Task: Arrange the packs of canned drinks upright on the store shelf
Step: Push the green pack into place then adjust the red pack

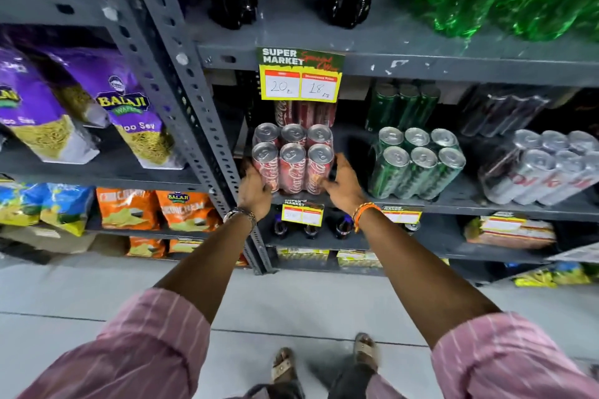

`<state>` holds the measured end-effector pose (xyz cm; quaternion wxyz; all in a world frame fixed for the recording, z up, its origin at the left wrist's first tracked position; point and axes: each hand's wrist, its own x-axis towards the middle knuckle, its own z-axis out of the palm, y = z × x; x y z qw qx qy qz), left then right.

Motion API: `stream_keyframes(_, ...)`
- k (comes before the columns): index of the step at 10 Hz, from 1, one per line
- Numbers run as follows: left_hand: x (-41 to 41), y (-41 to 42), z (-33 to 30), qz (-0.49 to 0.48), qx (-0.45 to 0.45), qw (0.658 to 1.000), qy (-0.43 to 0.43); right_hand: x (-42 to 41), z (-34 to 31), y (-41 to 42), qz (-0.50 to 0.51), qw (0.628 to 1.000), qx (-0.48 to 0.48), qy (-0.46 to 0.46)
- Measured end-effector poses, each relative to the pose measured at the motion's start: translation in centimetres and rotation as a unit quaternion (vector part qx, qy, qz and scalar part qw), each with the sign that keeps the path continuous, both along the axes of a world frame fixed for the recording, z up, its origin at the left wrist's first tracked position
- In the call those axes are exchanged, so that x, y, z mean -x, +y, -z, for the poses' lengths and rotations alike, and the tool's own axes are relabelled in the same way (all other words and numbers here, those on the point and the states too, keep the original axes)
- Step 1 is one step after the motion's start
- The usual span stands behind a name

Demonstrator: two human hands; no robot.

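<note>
Red pack (293, 162) of six cans stands upright at the shelf (453, 201) front, gripped on both sides by the left hand (256, 186) and right hand (343, 183). Seating step, I judge; next, release it and square the tilted green pack (418, 165).
</note>
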<state>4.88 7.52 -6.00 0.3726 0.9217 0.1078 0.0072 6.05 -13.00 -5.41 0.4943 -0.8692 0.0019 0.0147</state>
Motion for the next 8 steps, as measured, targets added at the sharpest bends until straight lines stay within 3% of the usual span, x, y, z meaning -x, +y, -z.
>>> stream_keyframes(2, 0.6, -0.1, -0.3, 0.004, 0.005, 1.0, -0.022, 0.2, 0.1, -0.2, -0.005, 1.0, 0.01, -0.004)
stream_keyframes(5, 2.5, -1.1, -2.3, 0.007, 0.018, 1.0, 0.019, 0.6, -0.4, -0.3, 0.004, 1.0, 0.015, 0.02)
stream_keyframes(6, 4.6, -1.4, -3.1, 0.017, 0.026, 0.999, -0.01, 2.9, -2.8, -0.9, 0.009, 1.0, 0.026, -0.013)
stream_keyframes(7, 8.0, -1.5, -4.7, 0.055, -0.005, 0.996, -0.072, 7.9, -8.5, -1.2, 0.095, 0.99, -0.029, -0.096)
stream_keyframes(8, 10.4, -1.7, -8.4, 0.086, -0.011, 0.972, -0.219, 14.0, -17.9, -2.7, 0.162, 0.948, -0.116, -0.247)
